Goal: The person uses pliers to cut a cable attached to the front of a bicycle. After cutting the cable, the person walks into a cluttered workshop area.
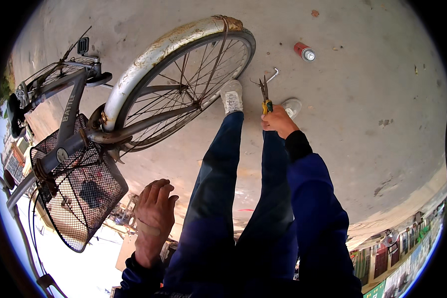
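My right hand (279,120) is closed round yellow-and-black pliers (266,102), whose jaws point up toward the front wheel, with a thin dark wire-like piece by their tips. My left hand (155,208) hangs beside my left leg, fingers loosely bent with nothing in them. A bicycle (72,124) fills the left side, with a rusty silver front mudguard (149,62), a spoked front wheel (223,54) beside my left shoe (232,97) and a black mesh basket (87,193). A bent metal rod (274,74) lies on the ground beyond the pliers.
A red spray can (304,51) lies on the concrete ground (362,109) at the upper right. My right shoe (292,107) is partly behind my right hand. Buildings (387,253) and assorted clutter show along the curved lower rim.
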`<state>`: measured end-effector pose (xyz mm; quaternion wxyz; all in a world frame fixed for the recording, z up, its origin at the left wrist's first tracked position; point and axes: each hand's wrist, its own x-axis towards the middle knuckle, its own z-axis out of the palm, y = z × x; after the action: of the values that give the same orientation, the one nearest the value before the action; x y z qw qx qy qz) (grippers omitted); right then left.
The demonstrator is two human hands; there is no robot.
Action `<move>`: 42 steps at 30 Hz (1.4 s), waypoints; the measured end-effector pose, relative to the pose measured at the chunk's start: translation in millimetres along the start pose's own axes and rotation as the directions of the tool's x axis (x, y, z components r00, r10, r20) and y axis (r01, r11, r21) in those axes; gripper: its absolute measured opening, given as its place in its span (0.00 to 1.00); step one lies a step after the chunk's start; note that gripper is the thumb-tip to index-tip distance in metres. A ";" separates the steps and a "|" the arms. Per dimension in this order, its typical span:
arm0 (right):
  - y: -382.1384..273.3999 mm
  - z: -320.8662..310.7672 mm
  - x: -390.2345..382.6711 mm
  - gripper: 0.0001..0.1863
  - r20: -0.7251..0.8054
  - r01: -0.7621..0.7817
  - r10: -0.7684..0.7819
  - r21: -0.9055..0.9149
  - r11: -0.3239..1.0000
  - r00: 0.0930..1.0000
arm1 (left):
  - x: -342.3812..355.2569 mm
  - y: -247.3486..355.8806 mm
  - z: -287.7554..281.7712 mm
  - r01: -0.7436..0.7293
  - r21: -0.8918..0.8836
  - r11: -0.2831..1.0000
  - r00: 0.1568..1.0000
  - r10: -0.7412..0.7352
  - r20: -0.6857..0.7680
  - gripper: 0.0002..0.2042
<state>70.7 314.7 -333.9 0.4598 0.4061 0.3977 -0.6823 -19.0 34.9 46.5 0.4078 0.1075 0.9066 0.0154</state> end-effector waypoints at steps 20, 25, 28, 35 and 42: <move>-17.7 101.8 -231.9 0.10 -0.109 0.006 -0.011 -0.049 0.999 0.994 | -91.9 31.1 -30.9 -0.132 -0.246 0.960 0.974 0.079 -0.213 0.13; -16.3 115.9 -307.7 0.12 -0.111 0.108 -0.135 -0.219 0.970 0.985 | -146.0 9.9 -56.4 -0.147 -0.413 0.899 0.915 -0.035 -0.402 0.11; -44.4 141.1 -365.7 0.12 -0.100 0.107 -0.158 -0.392 0.914 0.982 | -193.9 -2.4 -80.1 -0.002 -0.584 0.812 0.842 -0.313 -0.439 0.07; -79.0 165.0 -446.5 0.13 0.040 0.234 -0.289 -0.698 0.677 0.956 | -245.4 -77.6 -74.6 -0.391 -0.895 0.216 0.432 -0.815 -0.386 0.11; -122.4 209.4 -502.9 0.13 0.130 0.319 -0.352 -0.766 0.558 0.927 | -211.6 -145.6 -155.7 -0.613 -0.701 -0.365 0.681 -0.694 -0.234 0.19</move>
<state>39.3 307.9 223.5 0.4432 0.0981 0.7302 -0.5106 -24.8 -141.9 289.4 -0.1066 -0.3451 0.5177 0.7756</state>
